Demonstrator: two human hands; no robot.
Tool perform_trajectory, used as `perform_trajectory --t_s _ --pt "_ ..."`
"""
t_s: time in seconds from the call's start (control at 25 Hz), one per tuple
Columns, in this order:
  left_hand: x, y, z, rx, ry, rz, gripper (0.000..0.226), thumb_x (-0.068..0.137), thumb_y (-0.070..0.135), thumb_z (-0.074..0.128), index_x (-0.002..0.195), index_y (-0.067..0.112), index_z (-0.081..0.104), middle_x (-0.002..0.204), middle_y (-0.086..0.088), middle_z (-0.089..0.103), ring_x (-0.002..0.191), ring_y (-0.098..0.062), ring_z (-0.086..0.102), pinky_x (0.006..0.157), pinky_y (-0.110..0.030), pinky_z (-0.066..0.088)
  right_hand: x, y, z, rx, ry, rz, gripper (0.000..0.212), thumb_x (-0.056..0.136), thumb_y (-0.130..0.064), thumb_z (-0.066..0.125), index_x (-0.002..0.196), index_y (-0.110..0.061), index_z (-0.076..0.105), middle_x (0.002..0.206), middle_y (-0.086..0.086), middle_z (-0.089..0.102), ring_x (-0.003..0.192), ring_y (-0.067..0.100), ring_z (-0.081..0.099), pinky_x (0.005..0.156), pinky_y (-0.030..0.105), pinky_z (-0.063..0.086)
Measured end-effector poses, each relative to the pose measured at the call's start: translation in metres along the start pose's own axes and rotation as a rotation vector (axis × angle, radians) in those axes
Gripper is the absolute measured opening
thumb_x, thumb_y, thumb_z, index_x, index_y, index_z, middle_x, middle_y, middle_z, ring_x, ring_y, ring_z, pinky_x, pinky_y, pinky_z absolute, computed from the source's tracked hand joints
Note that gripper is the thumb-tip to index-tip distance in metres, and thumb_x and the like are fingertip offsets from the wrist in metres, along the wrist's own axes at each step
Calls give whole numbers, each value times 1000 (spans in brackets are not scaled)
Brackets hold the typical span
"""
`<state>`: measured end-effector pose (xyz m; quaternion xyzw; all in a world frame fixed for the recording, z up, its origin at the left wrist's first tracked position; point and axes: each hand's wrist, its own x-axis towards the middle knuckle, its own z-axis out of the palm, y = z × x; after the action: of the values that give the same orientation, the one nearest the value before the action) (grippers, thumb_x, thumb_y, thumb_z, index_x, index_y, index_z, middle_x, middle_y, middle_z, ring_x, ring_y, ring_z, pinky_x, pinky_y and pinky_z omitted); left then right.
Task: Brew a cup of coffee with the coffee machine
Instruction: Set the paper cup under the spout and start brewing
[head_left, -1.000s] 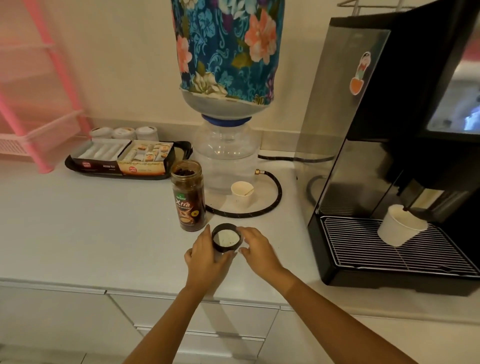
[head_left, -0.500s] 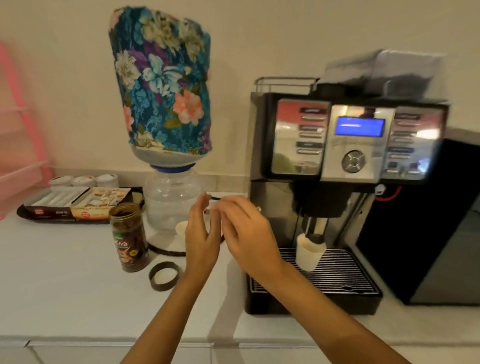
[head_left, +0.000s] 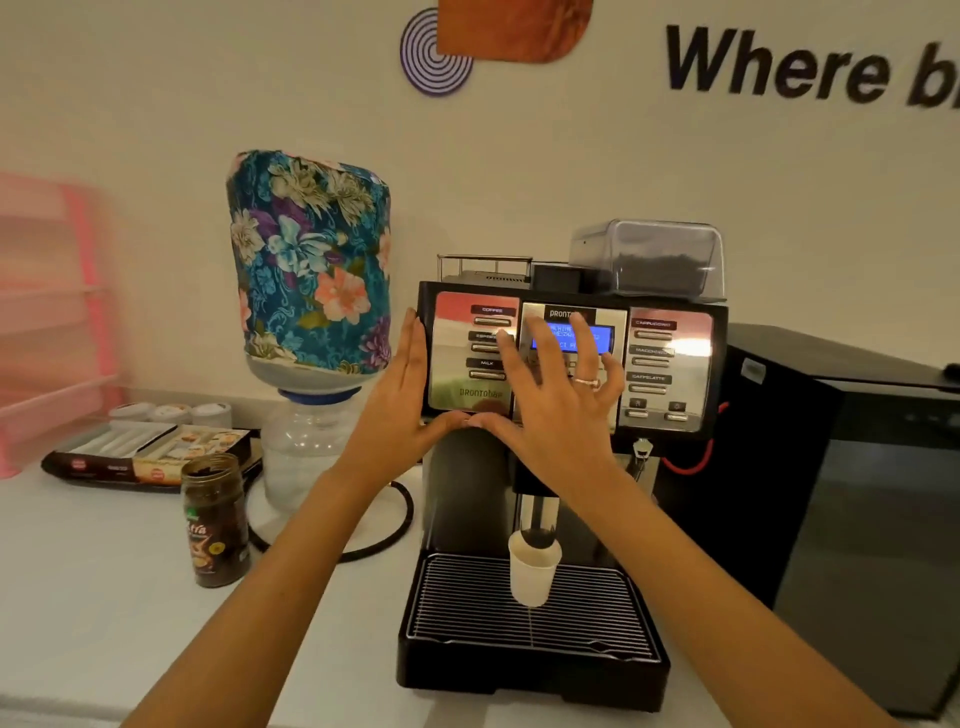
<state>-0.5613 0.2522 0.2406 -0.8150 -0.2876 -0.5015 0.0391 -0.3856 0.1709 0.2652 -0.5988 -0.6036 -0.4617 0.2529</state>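
1. A white paper cup (head_left: 534, 570) stands on the drip grate (head_left: 467, 603) of the coffee machine (head_left: 670, 364), right under the dispensing spout (head_left: 538, 519); the cup's placing looks done. No stream is visible, so brewing seems not yet begun, and picking a drink is the step in hand.

2. The machine sits on the white worktop (head_left: 93, 597), toward the right, its blue display (head_left: 602, 335) lit. Its left panel carries buttons marked COFFEE (head_left: 491, 321), ESPRESSO and MILK.

3. The right hand (head_left: 561, 400) is spread flat over the panel, fingers straight and holding nothing; its forefinger tip lies at the ESPRESSO button (head_left: 485, 347). Whether it is pressing cannot be told.

4. The left hand (head_left: 400, 410) is likewise flat-fingered and empty, upright along the machine's left edge, thumb beneath the panel near the right thumb.

5. To the left an uncapped instant-coffee jar (head_left: 214, 519) stands near a water dispenser with a floral-covered bottle (head_left: 311, 260); a sachet tray (head_left: 150, 457) lies farther back.
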Motion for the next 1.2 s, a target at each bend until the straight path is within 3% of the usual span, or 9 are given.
perform_trajectory --t_s 0.16,0.4,0.6,1.04,1.2 --pt "1 0 -2 113 -35 0 107 81 75 37 149 6 -8 158 -9 -11 142 -3 -12 111 -11 -4 -3 0 12 -25 34 -45 79 77 -75 44 141 -31 33 151 9 33 138 39 16 101 58 16" --pt "0 2 -1 164 -12 3 106 82 73 37 148 2 -5 158 -16 -4 144 -14 -5 112 -12 -4 -5 -3 21 -104 89 -65 88 74 -80 38 143 -26 33 154 9 24 137 39 13 102 58 17" --pt "-1 1 2 55 -8 -4 107 82 71 41 148 2 -7 158 -13 -7 143 -6 -9 111 -9 -2 -8 -7 30 -85 112 -41 93 71 -81 44 145 -26 29 151 12 16 137 39 13 101 57 19" --pt "0 -5 6 79 20 26 106 83 71 39 148 2 -8 158 -18 -4 142 -2 -14 111 -10 -2 -9 -2 28 -50 64 -46 95 69 -76 49 147 -31 19 149 13 15 136 39 16 99 55 20" --pt "-3 -4 5 106 23 11 102 85 68 41 149 3 -3 159 -18 1 144 -9 -5 114 -19 6 -13 -1 26 0 48 -46 95 70 -73 53 148 -31 16 151 14 19 137 38 17 99 54 23"
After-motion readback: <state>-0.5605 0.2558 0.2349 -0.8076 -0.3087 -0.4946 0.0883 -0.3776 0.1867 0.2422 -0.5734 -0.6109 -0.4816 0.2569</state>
